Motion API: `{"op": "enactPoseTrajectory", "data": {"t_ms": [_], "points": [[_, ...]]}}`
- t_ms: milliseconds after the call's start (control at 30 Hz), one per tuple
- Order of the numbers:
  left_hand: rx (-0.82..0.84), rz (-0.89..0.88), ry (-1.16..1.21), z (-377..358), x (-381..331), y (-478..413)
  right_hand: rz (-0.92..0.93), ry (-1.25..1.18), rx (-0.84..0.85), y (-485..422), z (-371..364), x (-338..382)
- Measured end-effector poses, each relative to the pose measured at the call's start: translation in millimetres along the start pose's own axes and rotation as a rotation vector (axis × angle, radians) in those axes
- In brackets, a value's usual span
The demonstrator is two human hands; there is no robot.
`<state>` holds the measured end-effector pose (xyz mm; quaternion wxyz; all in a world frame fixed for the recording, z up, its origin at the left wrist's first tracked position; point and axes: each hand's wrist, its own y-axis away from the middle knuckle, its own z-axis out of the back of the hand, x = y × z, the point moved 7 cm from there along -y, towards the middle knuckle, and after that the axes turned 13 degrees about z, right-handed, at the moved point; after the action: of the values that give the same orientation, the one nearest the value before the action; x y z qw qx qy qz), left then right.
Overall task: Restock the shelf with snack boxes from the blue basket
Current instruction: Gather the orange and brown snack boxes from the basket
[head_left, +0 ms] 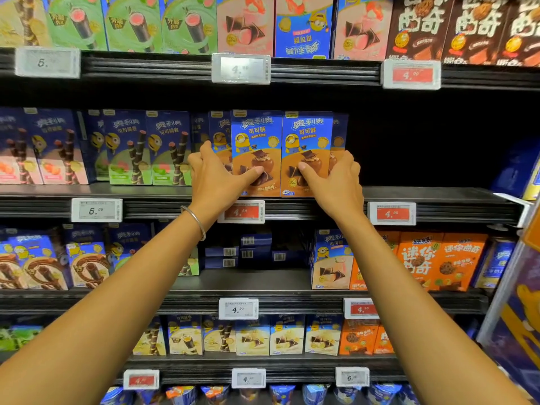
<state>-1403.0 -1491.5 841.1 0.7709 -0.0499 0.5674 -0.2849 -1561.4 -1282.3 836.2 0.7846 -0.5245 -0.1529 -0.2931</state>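
Two blue-and-orange snack boxes stand upright side by side at the front edge of the middle shelf (423, 197). My left hand (217, 173) grips the left snack box (255, 141), fingers round its left edge and thumb on its front. My right hand (336, 178) grips the right snack box (306, 138), thumb on the front and fingers round its right edge. More boxes of the same kind stand behind them. The blue basket is out of view.
To the right of the two boxes the middle shelf is dark. Other snack boxes (131, 147) fill the shelf to the left. Price tags (391, 213) hang along the shelf rails. A coloured display (514, 302) juts in at the right edge.
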Motion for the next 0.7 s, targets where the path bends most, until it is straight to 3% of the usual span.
{"op": "enactPoseTrajectory", "data": {"t_ms": [233,367,467,600,700], "points": [[0.017,0.01,0.001,-0.9,3.0,-1.0,-0.004,-0.023,0.011,-0.8,1.8,-2.4],[0.037,0.025,0.092,7.3,1.1,9.0,-0.058,-0.242,0.056,-0.2,8.2,-4.1],[-0.067,-0.022,0.205,27.8,-0.4,32.5,-0.095,-0.394,0.012,11.3,25.5,-5.1],[-0.238,-0.161,0.308,44.2,15.1,97.1,0.036,-0.534,-0.174,61.2,58.2,-6.4],[-0.271,-0.181,0.365,30.1,57.5,159.6,0.081,-0.653,-0.216,122.1,55.2,-26.6]]}}
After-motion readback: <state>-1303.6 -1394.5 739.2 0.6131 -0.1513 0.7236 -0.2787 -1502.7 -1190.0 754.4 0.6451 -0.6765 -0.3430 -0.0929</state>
